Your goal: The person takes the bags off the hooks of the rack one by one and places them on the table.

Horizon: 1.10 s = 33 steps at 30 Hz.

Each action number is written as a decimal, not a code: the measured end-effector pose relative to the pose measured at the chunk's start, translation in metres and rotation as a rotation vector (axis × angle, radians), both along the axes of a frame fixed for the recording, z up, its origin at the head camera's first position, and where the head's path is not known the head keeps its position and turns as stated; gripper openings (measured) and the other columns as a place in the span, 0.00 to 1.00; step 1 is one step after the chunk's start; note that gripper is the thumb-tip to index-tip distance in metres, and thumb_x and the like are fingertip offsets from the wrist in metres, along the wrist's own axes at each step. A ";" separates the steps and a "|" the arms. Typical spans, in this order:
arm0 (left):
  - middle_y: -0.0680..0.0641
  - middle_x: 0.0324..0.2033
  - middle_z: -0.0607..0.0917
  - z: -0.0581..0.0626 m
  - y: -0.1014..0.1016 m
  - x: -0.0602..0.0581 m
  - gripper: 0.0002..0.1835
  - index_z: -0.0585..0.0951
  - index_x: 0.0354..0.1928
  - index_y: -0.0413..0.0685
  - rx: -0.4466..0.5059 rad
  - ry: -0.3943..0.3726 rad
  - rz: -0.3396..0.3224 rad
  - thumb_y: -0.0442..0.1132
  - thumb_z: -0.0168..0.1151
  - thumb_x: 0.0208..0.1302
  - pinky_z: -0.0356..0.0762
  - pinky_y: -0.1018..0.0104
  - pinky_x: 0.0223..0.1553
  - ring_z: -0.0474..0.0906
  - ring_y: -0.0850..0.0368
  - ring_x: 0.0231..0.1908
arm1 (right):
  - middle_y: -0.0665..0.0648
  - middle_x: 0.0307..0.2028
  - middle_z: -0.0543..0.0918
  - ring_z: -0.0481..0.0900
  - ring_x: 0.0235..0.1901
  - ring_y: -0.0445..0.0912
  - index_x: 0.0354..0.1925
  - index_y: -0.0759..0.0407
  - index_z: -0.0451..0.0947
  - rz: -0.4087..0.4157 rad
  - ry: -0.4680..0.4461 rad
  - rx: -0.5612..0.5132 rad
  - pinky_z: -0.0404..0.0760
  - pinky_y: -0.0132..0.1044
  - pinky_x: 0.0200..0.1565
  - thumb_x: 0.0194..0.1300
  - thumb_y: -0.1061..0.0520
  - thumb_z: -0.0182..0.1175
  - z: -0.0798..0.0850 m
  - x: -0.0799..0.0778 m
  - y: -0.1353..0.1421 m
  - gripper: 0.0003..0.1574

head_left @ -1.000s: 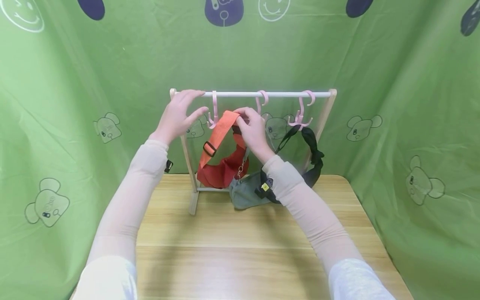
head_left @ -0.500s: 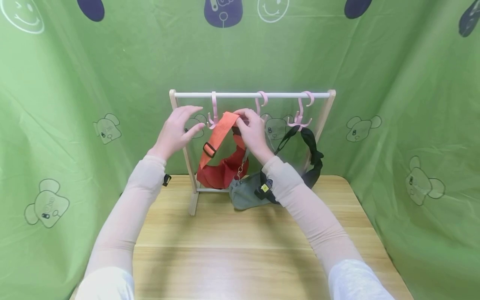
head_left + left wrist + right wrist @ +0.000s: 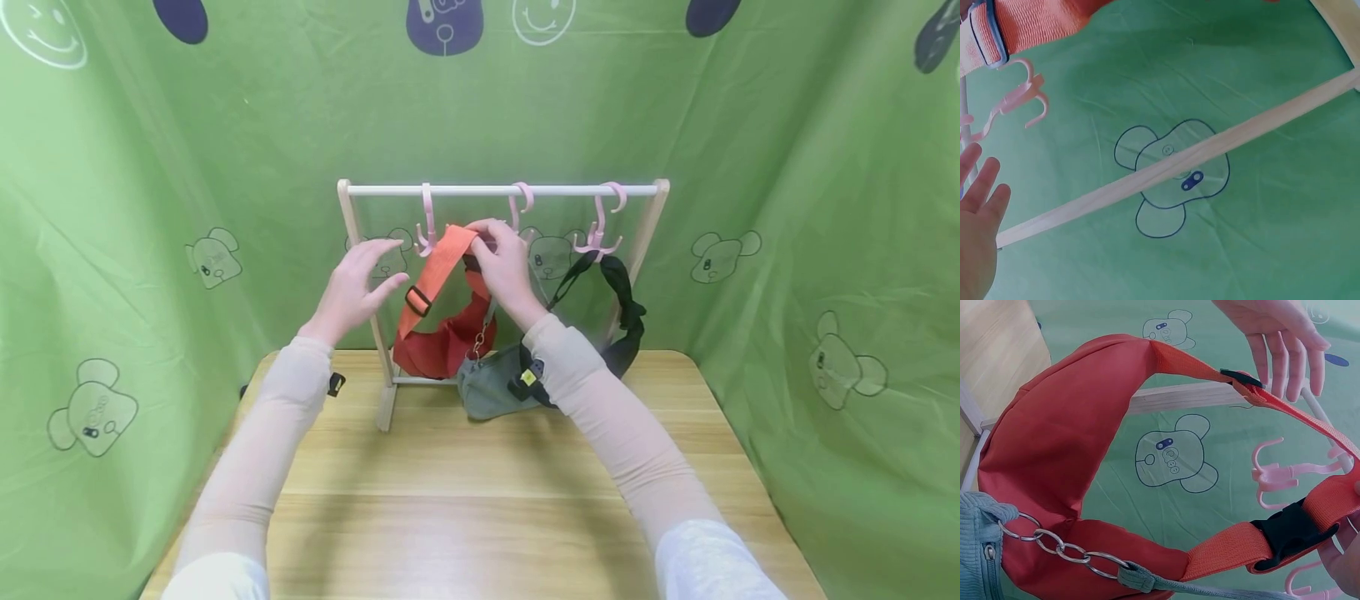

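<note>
1. Our left hand (image 3: 349,287) has lowered from the white rail (image 3: 467,191), fingers apart.
2. Our right hand (image 3: 506,263) pinches the orange strap (image 3: 448,254) in its fingers; the red bag (image 3: 442,348) hangs below, near the leftmost pink hook (image 3: 430,218).

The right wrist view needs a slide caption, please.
A right hand holds the orange strap of a red bag near pink hooks.

The right hand (image 3: 507,265) hides part of 1 pink hook (image 3: 514,212) and part of the orange strap (image 3: 447,257).
</note>
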<state>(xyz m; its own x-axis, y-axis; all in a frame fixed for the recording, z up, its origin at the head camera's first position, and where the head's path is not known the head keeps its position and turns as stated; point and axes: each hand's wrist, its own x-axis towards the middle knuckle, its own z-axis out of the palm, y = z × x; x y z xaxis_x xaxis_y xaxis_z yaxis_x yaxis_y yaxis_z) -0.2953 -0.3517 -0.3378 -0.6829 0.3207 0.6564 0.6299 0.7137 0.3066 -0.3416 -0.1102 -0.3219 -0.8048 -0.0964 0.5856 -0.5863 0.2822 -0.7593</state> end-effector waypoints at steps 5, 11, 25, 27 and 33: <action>0.42 0.64 0.74 -0.009 0.001 0.003 0.34 0.69 0.68 0.47 0.054 -0.032 -0.013 0.60 0.55 0.68 0.62 0.48 0.70 0.68 0.45 0.66 | 0.62 0.46 0.85 0.85 0.44 0.52 0.47 0.63 0.81 0.006 0.000 0.002 0.82 0.41 0.51 0.69 0.61 0.55 -0.001 -0.001 -0.001 0.12; 0.43 0.65 0.74 -0.022 0.003 0.007 0.36 0.67 0.69 0.49 0.091 -0.093 -0.020 0.59 0.59 0.65 0.63 0.47 0.69 0.69 0.46 0.66 | 0.62 0.46 0.85 0.85 0.44 0.52 0.47 0.63 0.81 -0.003 -0.002 0.009 0.82 0.42 0.51 0.68 0.61 0.55 -0.002 -0.001 -0.001 0.12; 0.43 0.60 0.77 -0.057 0.014 0.010 0.41 0.66 0.70 0.48 0.154 -0.224 -0.025 0.49 0.72 0.57 0.66 0.48 0.68 0.72 0.48 0.63 | 0.62 0.45 0.85 0.84 0.44 0.52 0.46 0.63 0.81 0.002 0.010 0.005 0.82 0.41 0.51 0.67 0.62 0.55 -0.005 -0.001 -0.003 0.12; 0.43 0.60 0.77 -0.060 0.016 0.010 0.42 0.66 0.70 0.48 0.164 -0.220 -0.028 0.48 0.73 0.55 0.68 0.49 0.67 0.73 0.48 0.62 | 0.62 0.45 0.85 0.84 0.44 0.52 0.46 0.63 0.81 0.001 0.011 0.007 0.82 0.41 0.50 0.67 0.62 0.55 -0.005 -0.001 -0.003 0.12; 0.42 0.61 0.77 -0.069 0.019 0.010 0.42 0.67 0.70 0.50 0.189 -0.223 -0.023 0.49 0.74 0.54 0.74 0.49 0.61 0.77 0.46 0.57 | 0.62 0.45 0.85 0.84 0.44 0.52 0.47 0.63 0.81 -0.001 0.006 0.012 0.82 0.41 0.51 0.67 0.62 0.55 -0.005 0.000 -0.004 0.13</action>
<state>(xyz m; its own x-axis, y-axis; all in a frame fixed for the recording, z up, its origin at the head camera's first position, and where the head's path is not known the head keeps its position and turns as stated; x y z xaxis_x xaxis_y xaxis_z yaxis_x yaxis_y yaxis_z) -0.2854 -0.3329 -0.4069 -0.8109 0.2244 0.5404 0.5475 0.6170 0.5653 -0.3419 -0.1138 -0.3264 -0.8012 -0.1029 0.5895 -0.5908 0.2922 -0.7520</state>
